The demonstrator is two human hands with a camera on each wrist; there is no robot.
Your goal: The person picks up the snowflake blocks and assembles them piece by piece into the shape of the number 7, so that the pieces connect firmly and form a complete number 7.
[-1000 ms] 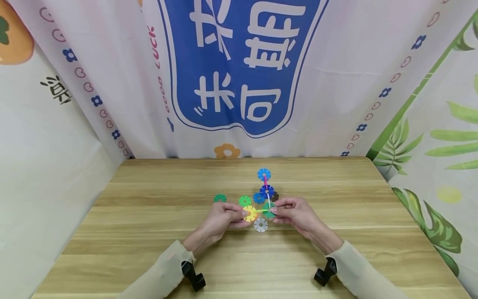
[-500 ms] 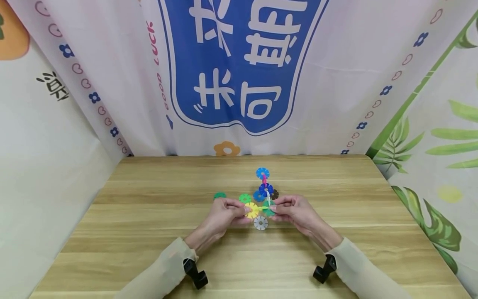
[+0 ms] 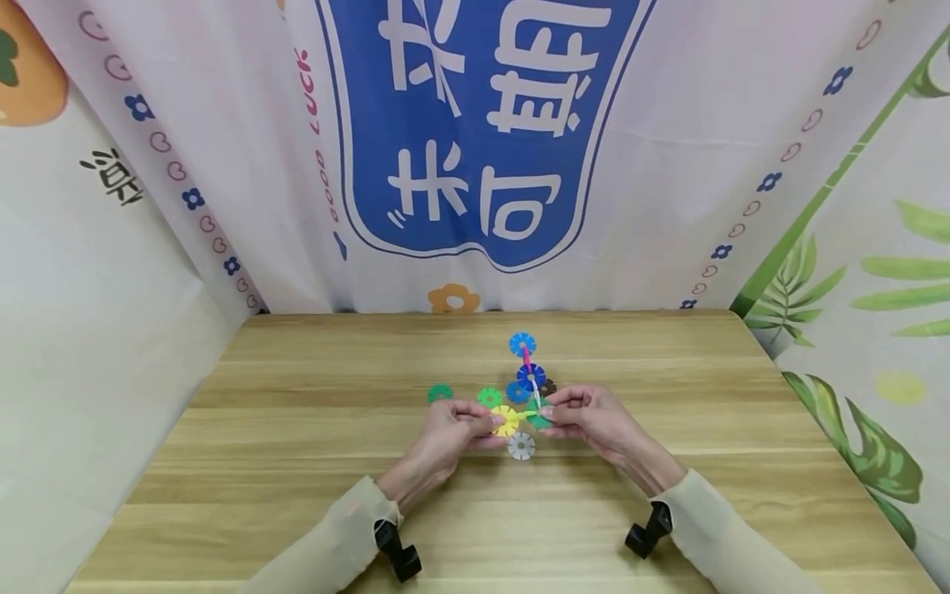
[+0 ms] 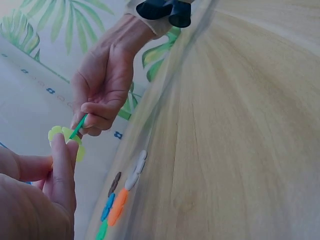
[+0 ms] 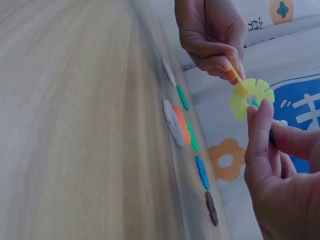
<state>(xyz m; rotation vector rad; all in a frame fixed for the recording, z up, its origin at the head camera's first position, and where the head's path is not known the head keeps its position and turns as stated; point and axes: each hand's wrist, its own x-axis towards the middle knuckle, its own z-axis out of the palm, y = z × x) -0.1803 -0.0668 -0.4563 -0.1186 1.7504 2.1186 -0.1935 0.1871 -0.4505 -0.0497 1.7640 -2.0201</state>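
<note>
- Pinching the yellow disc (image 3: pixel 508 431) in the left hand (image 3: pixel 454 431).
- Pinching the green disc (image 3: pixel 534 421) in the right hand (image 3: pixel 594 422).
- Holding both against a lime disc (image 5: pixel 261 91), above the wooden table (image 3: pixel 519 528).
- Hard to tell, behind the fingertips, whether fully slotted.
- Trailing past the green disc through a white disc (image 3: pixel 537 391), dark blue disc (image 3: pixel 524 379) and pink disc (image 3: pixel 527 356).
- Lying near loose gray (image 3: pixel 521 455) and brown (image 3: pixel 550 387) discs.

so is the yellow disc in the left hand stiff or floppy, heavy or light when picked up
The yellow disc looks thin edge-on in the right wrist view, so it's probably light. Pinched by the left hand, it shows no sag, so likely fairly stiff.
</note>
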